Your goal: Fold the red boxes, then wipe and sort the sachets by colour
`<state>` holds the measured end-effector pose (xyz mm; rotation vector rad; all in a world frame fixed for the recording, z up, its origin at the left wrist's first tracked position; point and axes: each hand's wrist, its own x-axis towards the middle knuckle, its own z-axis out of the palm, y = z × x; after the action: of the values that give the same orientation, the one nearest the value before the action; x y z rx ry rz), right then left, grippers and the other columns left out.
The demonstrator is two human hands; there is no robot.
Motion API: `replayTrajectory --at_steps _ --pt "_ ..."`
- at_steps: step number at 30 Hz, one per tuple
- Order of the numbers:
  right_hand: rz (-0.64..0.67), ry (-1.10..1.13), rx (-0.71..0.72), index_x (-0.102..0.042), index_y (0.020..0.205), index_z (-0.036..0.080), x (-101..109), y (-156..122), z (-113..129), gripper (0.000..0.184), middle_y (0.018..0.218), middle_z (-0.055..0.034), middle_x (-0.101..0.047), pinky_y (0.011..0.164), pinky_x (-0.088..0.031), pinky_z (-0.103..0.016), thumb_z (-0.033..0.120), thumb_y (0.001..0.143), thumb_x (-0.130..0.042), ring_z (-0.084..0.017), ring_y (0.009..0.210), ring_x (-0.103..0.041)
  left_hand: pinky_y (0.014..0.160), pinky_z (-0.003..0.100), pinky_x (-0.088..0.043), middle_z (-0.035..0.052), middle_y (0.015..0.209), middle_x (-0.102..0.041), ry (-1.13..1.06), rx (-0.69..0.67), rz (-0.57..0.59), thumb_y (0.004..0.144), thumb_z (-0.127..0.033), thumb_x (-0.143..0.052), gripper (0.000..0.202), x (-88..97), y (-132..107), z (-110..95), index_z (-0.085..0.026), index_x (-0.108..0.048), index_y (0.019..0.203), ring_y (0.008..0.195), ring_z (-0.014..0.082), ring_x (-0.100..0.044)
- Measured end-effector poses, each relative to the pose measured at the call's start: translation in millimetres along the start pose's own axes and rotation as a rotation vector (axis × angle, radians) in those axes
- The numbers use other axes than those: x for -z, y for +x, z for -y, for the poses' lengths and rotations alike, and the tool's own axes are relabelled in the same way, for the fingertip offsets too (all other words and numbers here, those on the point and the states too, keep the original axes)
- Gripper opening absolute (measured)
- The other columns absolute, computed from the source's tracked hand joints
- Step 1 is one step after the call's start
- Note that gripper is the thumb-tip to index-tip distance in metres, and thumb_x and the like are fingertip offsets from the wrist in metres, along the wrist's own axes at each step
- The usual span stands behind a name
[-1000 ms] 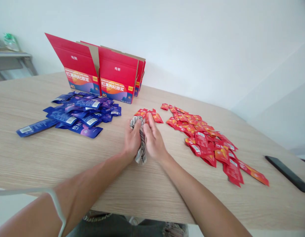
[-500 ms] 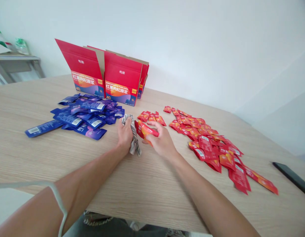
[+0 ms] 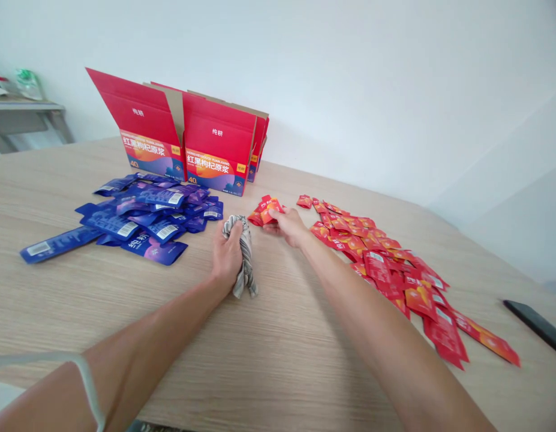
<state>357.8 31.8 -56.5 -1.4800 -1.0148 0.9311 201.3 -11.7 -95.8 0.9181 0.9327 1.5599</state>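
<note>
A striped grey cloth is bunched in my left hand, its loose end hanging down to the table. My right hand pinches a red and orange sachet over a small group of red sachets in the middle of the table. Part of that group is hidden behind the held sachet and my fingers. To the right spreads a long pile of red sachets, partly covered by my right forearm. A heap of blue sachets lies left of the cloth.
Red cardboard boxes with raised flaps, including a front box, stand at the back behind the blue heap. A black phone-like object lies at the right edge. A white cord crosses my left forearm. Another table stands far left.
My right hand has moved away from the cloth, forward to the small red group, with the sachet in its fingers. My left hand still grips the cloth. The view has shifted slightly.
</note>
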Motion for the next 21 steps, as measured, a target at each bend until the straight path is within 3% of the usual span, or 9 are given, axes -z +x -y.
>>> replayTrajectory --at_steps 2,5,7,9,12,15,18,21 --pt "0.058 -0.106 -0.025 -0.059 0.082 0.022 1.6 4.5 -4.1 0.026 0.066 -0.0022 -0.075 0.059 -0.065 -0.032 0.026 0.094 -0.082 -0.019 0.058 -0.075 0.066 0.025 -0.047 -0.0034 0.076 -0.056 -0.004 -0.019 0.019 0.082 -0.047 -0.077 0.03 0.0 -0.9 0.5 -0.022 -0.06 0.084 0.069 0.0139 -0.052" --pt "0.092 -0.345 -0.018 -0.062 0.077 0.021 19.7 11.5 -5.5 0.026 0.062 -0.0036 -0.074 0.057 -0.063 -0.033 0.024 0.089 -0.084 -0.021 0.054 -0.073 0.067 0.025 -0.046 -0.0027 0.076 -0.057 0.018 -0.055 0.034 0.082 -0.048 -0.078 0.03 -2.9 -3.1 0.4 -0.021 -0.064 0.085 0.07 0.0139 -0.051" --pt "0.035 -0.518 0.04 -0.067 0.075 0.02 38.2 23.3 -2.8 0.022 0.063 -0.004 -0.073 0.064 -0.063 -0.033 0.026 0.09 -0.082 -0.022 0.059 -0.074 0.066 0.026 -0.045 -0.003 0.075 -0.057 0.035 -0.056 0.059 0.082 -0.049 -0.079 0.031 -5.8 -5.5 0.0 -0.021 -0.065 0.087 0.068 0.0139 -0.049" --pt "-0.086 -0.681 0.115 -0.072 0.078 0.019 57.8 43.0 1.1 0.018 0.076 -0.0073 -0.079 0.083 -0.063 -0.033 0.027 0.093 -0.076 -0.024 0.081 -0.079 0.063 0.026 -0.044 -0.0032 0.074 -0.055 0.059 -0.044 0.097 0.083 -0.049 -0.08 0.032 -8.0 -8.4 -0.3 -0.022 -0.065 0.087 0.066 0.0139 -0.047" --pt "-0.28 -0.87 0.168 -0.079 0.103 0.017 84.7 82.7 3.6 0.02 0.113 -0.0154 -0.082 0.11 -0.054 -0.041 0.026 0.1 -0.062 -0.031 0.119 -0.074 0.06 0.026 -0.042 -0.0019 0.075 -0.057 0.117 -0.025 0.167 0.087 -0.05 -0.08 0.03 -8.3 -12.2 0.1 -0.022 -0.069 0.094 0.065 0.0144 -0.047" --pt "-0.358 -0.987 0.156 -0.069 0.141 0.015 107.0 123.8 -3.1 0.044 0.151 -0.0237 -0.065 0.124 -0.042 -0.057 0.035 0.103 -0.06 -0.04 0.145 -0.058 0.058 0.026 -0.042 -0.0006 0.076 -0.06 0.157 -0.01 0.207 0.092 -0.05 -0.077 0.027 -6.2 -13.8 1.2 -0.024 -0.072 0.099 0.065 0.0148 -0.047" --pt "-0.28 -1.177 0.057 -0.05 0.164 0.023 124.4 157.9 -18.6 0.072 0.178 -0.0231 -0.032 0.124 -0.029 -0.078 0.061 0.103 -0.057 -0.052 0.163 -0.03 0.057 0.026 -0.042 0.0002 0.077 -0.061 0.19 -0.017 0.206 0.093 -0.049 -0.076 0.026 -4.6 -13.7 1.4 -0.025 -0.072 0.1 0.064 0.0152 -0.048" --pt "-0.056 -1.361 -0.006 -0.039 0.17 0.022 136.4 180.2 -36.3 0.079 0.181 -0.0234 -0.027 0.127 -0.024 -0.076 0.069 0.106 -0.044 -0.049 0.168 -0.021 0.054 0.026 -0.041 0.0005 0.078 -0.061 0.222 -0.016 0.192 0.093 -0.049 -0.077 0.026 -4.6 -13.0 1.1 -0.025 -0.073 0.101 0.063 0.015 -0.048"
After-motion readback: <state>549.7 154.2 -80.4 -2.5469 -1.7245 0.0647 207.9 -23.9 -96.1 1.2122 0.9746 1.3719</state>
